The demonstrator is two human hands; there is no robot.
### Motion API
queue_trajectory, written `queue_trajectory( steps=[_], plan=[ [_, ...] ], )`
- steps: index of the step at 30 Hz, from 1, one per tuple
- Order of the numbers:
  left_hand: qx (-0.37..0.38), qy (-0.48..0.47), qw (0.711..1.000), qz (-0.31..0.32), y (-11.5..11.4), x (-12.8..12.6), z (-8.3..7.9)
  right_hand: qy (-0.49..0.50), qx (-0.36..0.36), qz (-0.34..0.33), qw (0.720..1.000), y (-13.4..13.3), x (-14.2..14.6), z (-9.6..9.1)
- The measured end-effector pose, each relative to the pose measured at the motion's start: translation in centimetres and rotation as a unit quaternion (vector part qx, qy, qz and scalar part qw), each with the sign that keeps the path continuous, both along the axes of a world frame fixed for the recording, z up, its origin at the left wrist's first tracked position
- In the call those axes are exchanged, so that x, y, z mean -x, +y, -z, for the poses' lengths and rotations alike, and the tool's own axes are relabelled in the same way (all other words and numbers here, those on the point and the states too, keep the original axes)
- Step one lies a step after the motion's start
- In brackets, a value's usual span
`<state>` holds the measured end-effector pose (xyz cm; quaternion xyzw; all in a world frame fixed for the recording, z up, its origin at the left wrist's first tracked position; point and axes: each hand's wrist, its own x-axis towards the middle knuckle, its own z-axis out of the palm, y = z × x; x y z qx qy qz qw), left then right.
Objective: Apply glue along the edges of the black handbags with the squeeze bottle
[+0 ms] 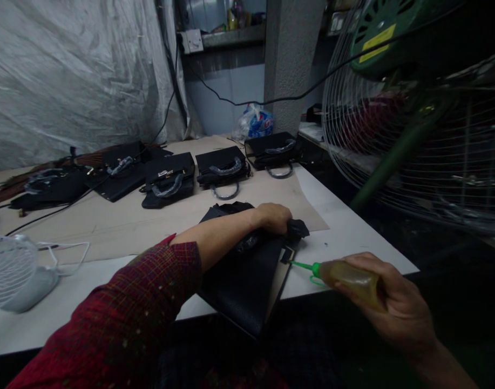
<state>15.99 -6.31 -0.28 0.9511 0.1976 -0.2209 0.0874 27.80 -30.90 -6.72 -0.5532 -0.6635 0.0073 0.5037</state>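
Note:
A black handbag (239,286) lies at the front edge of the table, its side opening showing a beige lining. My left hand (273,217) reaches across it, fingers closed on the bag's far corner, beside a crumpled black piece (298,229); the fingertips are partly hidden. In my right hand (393,297) is a squeeze bottle (352,278) of yellowish liquid, tilted sideways. Its thin green nozzle (306,266) points left, with the tip at a small dark patch (286,255) on the bag's open side. Whether the tip touches it I cannot tell.
Several black handbags (168,175) with wrapped handles lie along the back of the table (344,227). At the left stands a small white fan (12,270). A large green fan (393,108) looms at the right. A black cable (304,97) hangs across the back.

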Motion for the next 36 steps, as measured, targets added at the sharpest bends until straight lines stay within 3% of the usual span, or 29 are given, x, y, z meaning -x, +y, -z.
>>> queue_trajectory(
  steps=[3,5,11,16,22,27,33,36],
  plan=[
    [0.000,0.000,1.000,-0.003,0.0,0.0,0.1,0.029,0.027,-0.086,0.996,-0.3,0.4,-0.2],
    [-0.001,0.000,1.000,-0.005,0.0,0.0,0.1,0.042,0.030,-0.103,0.993,-0.5,0.7,-0.1],
    [-0.001,0.001,1.000,-0.001,-0.1,0.1,-0.1,0.033,-0.014,0.039,0.999,-0.5,0.1,0.7],
    [0.004,0.000,1.000,0.003,0.1,0.1,0.0,0.033,0.019,-0.046,0.998,-0.6,0.2,0.4],
    [0.005,-0.005,1.000,0.001,0.2,0.1,0.2,0.011,-0.013,0.065,0.998,0.2,-0.7,0.6],
    [0.007,-0.007,1.000,-0.001,0.2,0.0,0.4,0.005,-0.004,0.007,1.000,0.7,-0.9,0.7],
    [0.007,-0.001,1.000,-0.004,0.2,0.0,0.2,-0.023,-0.037,0.076,0.996,1.3,-1.3,0.7],
    [0.007,0.001,1.000,-0.002,0.2,0.0,0.1,-0.021,-0.027,0.071,0.997,1.4,-1.4,0.7]
  ],
)
